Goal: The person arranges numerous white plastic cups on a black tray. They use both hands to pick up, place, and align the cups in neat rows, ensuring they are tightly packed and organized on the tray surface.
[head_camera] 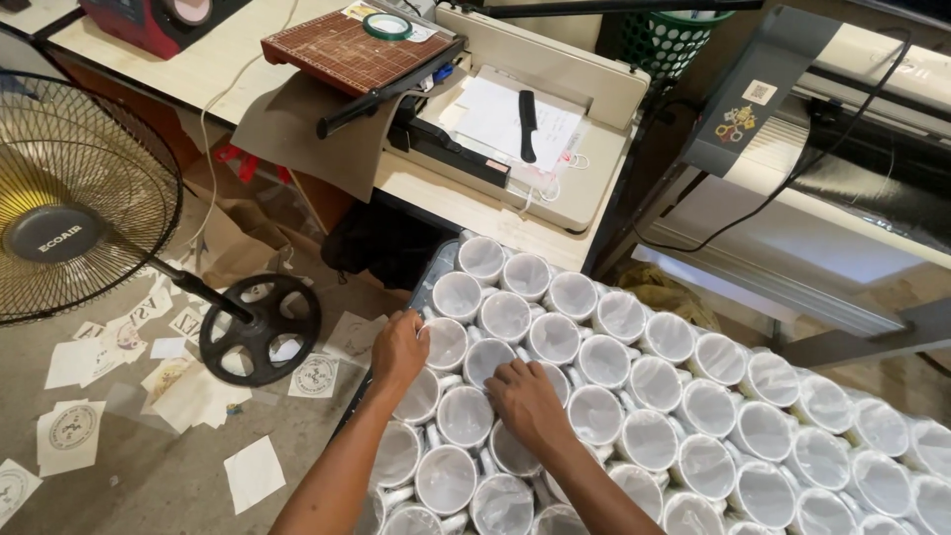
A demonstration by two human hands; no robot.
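Many white mugs (654,381), each wrapped in clear plastic, stand packed rim-up in rows across the lower right. My left hand (398,349) rests at the near-left edge of the rows, fingers curled over the rim of one mug (446,343). My right hand (528,400) lies palm-down among the mugs just beside it, fingers pressed between two of them (487,359). Whether either hand truly grips a mug cannot be told. Both forearms reach in from the bottom.
A standing fan (74,198) with a round black base (260,329) is on the left floor, among scattered paper sheets (254,472). A paper cutter (347,50) and a beige machine (515,129) sit on the table behind. A large printer (842,129) stands at right.
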